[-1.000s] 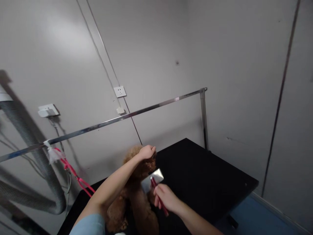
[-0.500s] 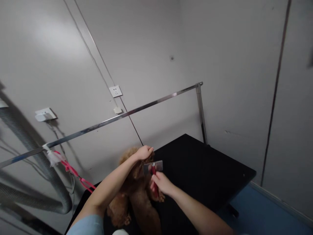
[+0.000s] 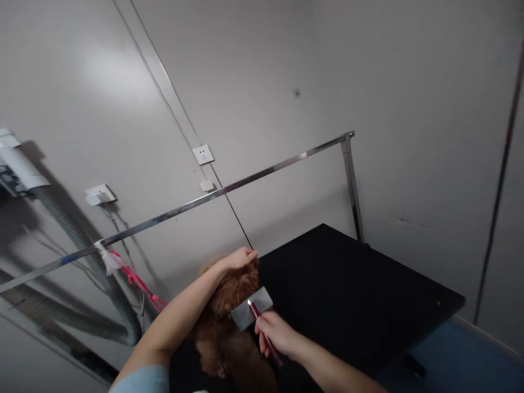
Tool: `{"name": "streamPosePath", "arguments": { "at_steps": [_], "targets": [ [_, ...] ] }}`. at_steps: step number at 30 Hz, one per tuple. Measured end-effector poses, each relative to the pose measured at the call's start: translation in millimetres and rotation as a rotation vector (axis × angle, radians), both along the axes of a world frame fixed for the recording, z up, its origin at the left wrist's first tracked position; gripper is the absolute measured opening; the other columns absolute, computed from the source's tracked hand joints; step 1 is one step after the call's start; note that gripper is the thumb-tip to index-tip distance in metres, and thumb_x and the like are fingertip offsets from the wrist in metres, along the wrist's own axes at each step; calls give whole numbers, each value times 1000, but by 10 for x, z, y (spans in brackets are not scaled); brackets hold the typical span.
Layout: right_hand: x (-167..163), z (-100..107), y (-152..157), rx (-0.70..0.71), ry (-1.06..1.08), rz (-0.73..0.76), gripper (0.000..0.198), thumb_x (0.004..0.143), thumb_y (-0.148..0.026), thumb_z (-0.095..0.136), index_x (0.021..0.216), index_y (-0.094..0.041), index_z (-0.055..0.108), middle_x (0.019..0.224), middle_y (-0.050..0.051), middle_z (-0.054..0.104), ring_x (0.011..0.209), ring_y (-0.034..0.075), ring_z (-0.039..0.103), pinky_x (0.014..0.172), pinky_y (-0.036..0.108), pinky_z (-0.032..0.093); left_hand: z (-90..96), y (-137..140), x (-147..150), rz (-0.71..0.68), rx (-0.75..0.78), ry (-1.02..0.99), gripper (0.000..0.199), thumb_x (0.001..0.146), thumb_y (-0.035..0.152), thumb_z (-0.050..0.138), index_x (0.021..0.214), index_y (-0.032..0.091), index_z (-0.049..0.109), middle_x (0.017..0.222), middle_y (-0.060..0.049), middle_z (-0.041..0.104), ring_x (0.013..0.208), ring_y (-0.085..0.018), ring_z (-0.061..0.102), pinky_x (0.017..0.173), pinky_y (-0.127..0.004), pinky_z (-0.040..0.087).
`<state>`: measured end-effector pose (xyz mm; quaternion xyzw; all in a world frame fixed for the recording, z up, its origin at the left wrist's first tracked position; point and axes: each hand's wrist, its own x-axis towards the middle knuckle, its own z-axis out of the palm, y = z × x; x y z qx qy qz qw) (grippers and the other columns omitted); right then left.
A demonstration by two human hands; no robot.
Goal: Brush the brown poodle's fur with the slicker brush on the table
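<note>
A curly brown dog (image 3: 235, 289) is on the black grooming table (image 3: 339, 284), its head partly hidden behind my left forearm. My left hand (image 3: 241, 257) is closed on the fur at the upper part of the dog; whether that is an ear I cannot tell. In my right hand (image 3: 275, 330) is a slicker brush (image 3: 252, 308) with a red handle and a wide, flat metal-coloured head. The brush head lies against or very near the fur below my left hand, its bristle side turned away from me.
A metal bar (image 3: 245, 179) runs above the table, joined to an upright post (image 3: 352, 188) at the right. Pink straps (image 3: 137, 279) hang from it on the left. Behind them is a grey corrugated hose (image 3: 85, 240). Wall sockets (image 3: 203, 154) are beyond.
The brush has moved down along the fur, and its head is now more tilted. My left hand keeps its hold. The view has shifted slightly left.
</note>
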<state>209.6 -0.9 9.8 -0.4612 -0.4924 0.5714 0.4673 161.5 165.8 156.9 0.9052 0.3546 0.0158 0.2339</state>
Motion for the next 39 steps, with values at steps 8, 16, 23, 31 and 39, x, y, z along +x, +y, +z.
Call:
{"name": "streamPosePath", "arguments": {
  "at_steps": [8, 16, 23, 31, 39],
  "targets": [
    [829, 579, -36, 119, -1082, -517, 32, 91, -37, 34, 88, -16, 58, 85, 14, 67, 79, 26, 64, 66, 32, 41, -50, 221, 54, 113, 72, 13, 48, 84, 46, 36, 70, 12, 66, 63, -4, 63, 60, -15, 55, 60, -24, 40],
    [734, 850, -74, 294, -1204, -388, 36, 89, -41, 38, 87, -18, 65, 87, 12, 68, 83, 27, 64, 71, 34, 42, -94, 229, 207, 115, 131, 13, 44, 85, 42, 37, 72, 11, 66, 65, -4, 64, 63, -16, 56, 62, -25, 40],
    [791, 820, -154, 201, -1219, -486, 40, 89, -41, 35, 90, -17, 67, 85, 15, 68, 80, 26, 64, 70, 34, 42, -219, 241, 269, 108, 137, -25, 43, 83, 43, 39, 66, 11, 64, 62, -4, 61, 64, -16, 55, 60, -25, 39],
    [858, 646, -192, 150, -1144, -465, 41, 91, -42, 33, 87, -20, 67, 88, 12, 69, 82, 25, 64, 70, 33, 42, -255, 283, 298, 143, 82, -92, 45, 85, 41, 36, 72, 10, 66, 68, -7, 65, 64, -17, 57, 61, -26, 42],
    [660, 675, -132, 247, -1130, -459, 40, 91, -42, 30, 90, -21, 65, 90, 12, 69, 84, 26, 64, 70, 34, 42, -221, 283, 355, 146, 117, -126, 49, 85, 44, 34, 74, 9, 67, 69, -8, 66, 63, -17, 59, 62, -26, 42]
  ]
}}
